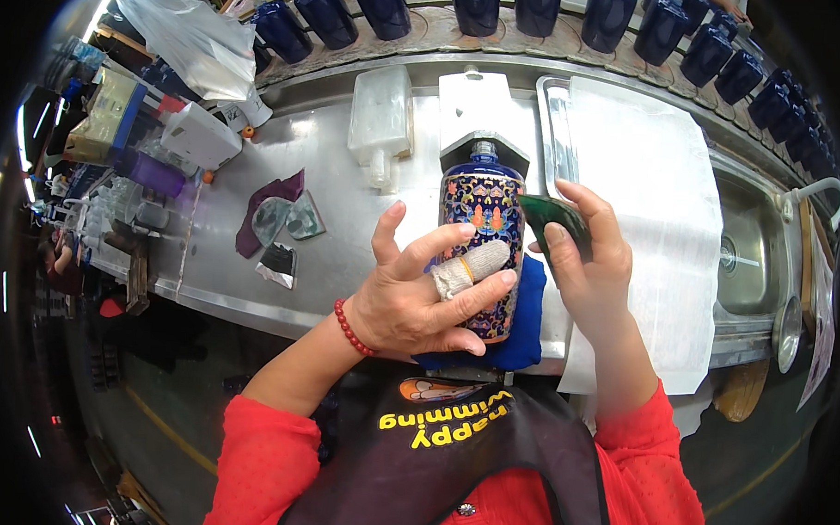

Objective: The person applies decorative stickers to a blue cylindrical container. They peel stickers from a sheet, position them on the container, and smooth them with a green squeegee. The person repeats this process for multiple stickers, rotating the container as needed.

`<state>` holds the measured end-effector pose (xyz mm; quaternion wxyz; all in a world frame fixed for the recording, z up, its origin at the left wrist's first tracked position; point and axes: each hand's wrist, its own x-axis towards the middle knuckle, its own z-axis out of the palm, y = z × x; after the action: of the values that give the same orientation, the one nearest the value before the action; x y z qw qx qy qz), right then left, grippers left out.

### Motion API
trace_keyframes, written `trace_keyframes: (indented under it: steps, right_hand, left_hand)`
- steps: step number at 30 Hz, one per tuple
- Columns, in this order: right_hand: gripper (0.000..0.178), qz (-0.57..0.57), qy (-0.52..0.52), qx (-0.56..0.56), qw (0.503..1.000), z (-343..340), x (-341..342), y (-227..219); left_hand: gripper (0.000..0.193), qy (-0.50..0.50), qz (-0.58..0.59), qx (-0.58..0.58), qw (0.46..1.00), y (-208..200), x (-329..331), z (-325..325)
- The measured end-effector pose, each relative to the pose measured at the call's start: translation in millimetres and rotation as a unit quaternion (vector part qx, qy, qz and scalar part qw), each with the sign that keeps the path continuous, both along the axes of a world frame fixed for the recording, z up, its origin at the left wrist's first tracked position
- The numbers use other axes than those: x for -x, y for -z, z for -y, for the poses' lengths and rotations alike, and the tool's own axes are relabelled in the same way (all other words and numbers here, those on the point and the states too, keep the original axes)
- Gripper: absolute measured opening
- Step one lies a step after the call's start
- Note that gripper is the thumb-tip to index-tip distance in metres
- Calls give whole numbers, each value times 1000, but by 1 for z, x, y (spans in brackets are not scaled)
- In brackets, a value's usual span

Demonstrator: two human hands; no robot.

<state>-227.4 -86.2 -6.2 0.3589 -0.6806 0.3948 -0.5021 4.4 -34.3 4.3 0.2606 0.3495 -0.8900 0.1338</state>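
Note:
A dark blue bottle (482,195) with a colourful floral pattern lies in front of me, its neck toward the far side against a grey angled block (481,140). My left hand (419,295) is over the bottle's lower part with fingers spread; one finger wears a pale cloth finger cot (483,261). Whether its fingertips press on the pattern I cannot tell. Between thumb and fingers, my right hand (587,254) pinches a thin dark green scraper (551,225), close beside the bottle's right edge. Under the bottle's near end is a blue cloth (527,322).
Left on the metal table (337,260) lie a purple cloth (250,224) and small greenish pieces (304,217). A clear block-shaped container (382,113) stands farther back. White paper (639,215) covers the right side, before a sink (744,246). Several blue bottles (475,7) line the far conveyor.

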Motion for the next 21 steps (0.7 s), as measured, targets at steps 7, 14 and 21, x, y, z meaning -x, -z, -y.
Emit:
trace_keyframes:
  steps: [7,14,21]
  right_hand:
    - [26,-52,47,37,997,5,10,1]
    - [24,-64,51,-34,996,24,-7,-16]
    - [40,-221,-159,353,895,2,1,-25]
  left_hand:
    - [67,-25,-25,-8,999,-2,-7,33]
    - [64,-37,-118,-51,991,-3,-10,60]
    - [66,-79,-236,-88,965,15,-14,47]
